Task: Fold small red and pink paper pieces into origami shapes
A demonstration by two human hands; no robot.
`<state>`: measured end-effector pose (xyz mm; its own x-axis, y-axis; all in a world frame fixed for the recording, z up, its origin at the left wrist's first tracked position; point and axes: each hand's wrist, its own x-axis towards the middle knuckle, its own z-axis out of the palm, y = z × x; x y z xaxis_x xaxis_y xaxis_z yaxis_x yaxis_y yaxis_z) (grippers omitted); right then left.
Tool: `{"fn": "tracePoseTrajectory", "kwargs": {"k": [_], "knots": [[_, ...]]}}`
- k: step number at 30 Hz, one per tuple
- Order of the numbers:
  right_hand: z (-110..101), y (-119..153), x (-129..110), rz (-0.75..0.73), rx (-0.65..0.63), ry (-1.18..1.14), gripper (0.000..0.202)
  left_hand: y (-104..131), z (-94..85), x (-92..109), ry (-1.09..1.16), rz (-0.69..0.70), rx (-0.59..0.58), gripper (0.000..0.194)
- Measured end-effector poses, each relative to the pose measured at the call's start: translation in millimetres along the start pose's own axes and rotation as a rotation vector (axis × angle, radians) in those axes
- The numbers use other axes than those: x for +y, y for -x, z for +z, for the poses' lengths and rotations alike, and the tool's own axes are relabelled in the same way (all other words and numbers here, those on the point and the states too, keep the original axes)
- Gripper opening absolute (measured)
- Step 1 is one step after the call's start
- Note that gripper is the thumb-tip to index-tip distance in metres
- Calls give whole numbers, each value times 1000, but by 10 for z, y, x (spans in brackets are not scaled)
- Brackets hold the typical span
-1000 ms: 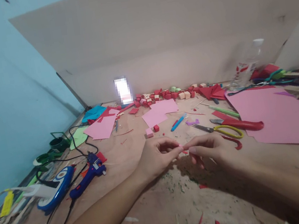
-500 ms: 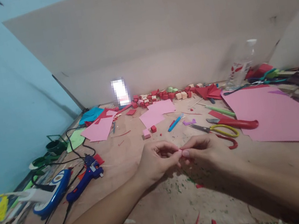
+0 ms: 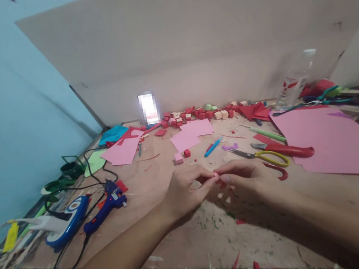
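My left hand [image 3: 189,189] and my right hand [image 3: 248,179] meet over the middle of the wooden table [image 3: 184,240]. Between their fingertips is a tiny pink paper piece [image 3: 215,174], pinched by both; its shape is too small to make out. Just beyond my left hand lie a small pink box [image 3: 178,158] and a small red box [image 3: 187,153]. Scissors with yellow and red handles [image 3: 272,158] lie beyond my right hand, beside a red-handled cutter [image 3: 290,150]. A blue pen [image 3: 213,147] rests farther back.
A blue glue gun [image 3: 104,210] and a blue power strip [image 3: 68,223] with cables lie at left. Small paper boxes [image 3: 202,114] line the back near a lit phone [image 3: 149,108]. At right are a large pink sheet [image 3: 337,143] and a bottle [image 3: 295,81].
The view has shifted slightly. My fingertips have shifted a little around the pink piece, and more of it shows between them. Both hands stay together.
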<state>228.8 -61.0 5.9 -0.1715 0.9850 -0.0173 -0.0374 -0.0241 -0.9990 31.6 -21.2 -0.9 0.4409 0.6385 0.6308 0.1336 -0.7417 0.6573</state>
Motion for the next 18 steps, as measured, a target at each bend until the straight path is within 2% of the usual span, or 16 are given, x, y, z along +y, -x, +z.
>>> {"fn": "tracePoseTrajectory", "kwargs": {"k": [2,6,12,18], "knots": [[-2,-16,-24,0,41,54,16,7,-4,-33,-65,82,-5,3],[-17,-52,-28,45,43,86,20,28,26,-73,-84,73,-40,4],[-57,-92,17,62,41,-28,23,-14,5,-88,-11,-72,-67,12],[-87,-109,-56,76,31,21,21,-50,-9,-70,118,-235,-93,7]]}}
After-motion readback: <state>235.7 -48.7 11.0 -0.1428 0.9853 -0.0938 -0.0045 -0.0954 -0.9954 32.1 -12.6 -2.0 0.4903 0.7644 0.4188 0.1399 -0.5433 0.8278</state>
